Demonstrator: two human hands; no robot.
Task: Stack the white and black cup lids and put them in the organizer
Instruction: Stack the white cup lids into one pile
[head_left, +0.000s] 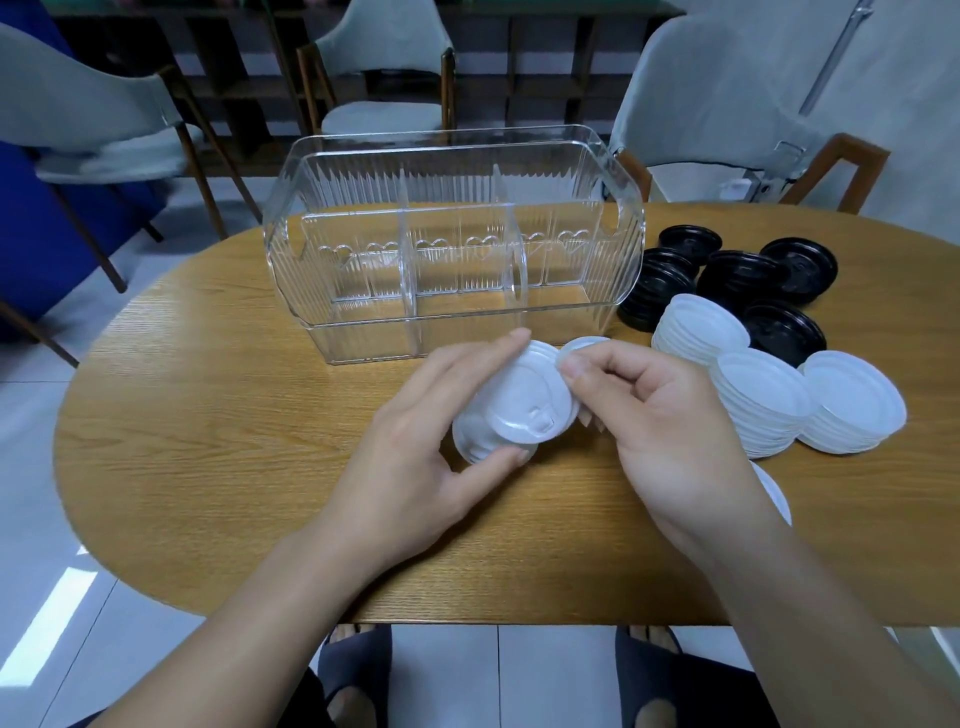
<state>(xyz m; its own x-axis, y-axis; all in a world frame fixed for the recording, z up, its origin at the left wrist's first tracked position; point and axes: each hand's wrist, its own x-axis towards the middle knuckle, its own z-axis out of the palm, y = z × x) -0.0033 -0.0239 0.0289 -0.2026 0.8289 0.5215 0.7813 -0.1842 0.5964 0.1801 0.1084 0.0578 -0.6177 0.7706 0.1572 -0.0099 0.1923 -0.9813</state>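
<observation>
A person sits at an oval wooden table (218, 415), seen from above their own hands. The task looks to be in its early part: the clear plastic organizer (452, 239), split by dividers into three compartments, stands at the far side of the table with nothing in it. To its right, well apart from the hands, lie loose piles of white lids (769, 400) and, behind them, black lids (737, 280). No lid has gone into the organizer yet, and the black ones lie apart from both hands.

The left hand (415, 457) grips a short stack of white lids (514, 410), tilted on its side just in front of the organizer, fingers over the top edge and thumb underneath. The right hand (660, 415) comes in from the right with fingers curled, thumb and forefinger pinching the stack's right rim, as if seating a lid onto it. Another white lid (587, 344) shows just behind the fingers.
</observation>
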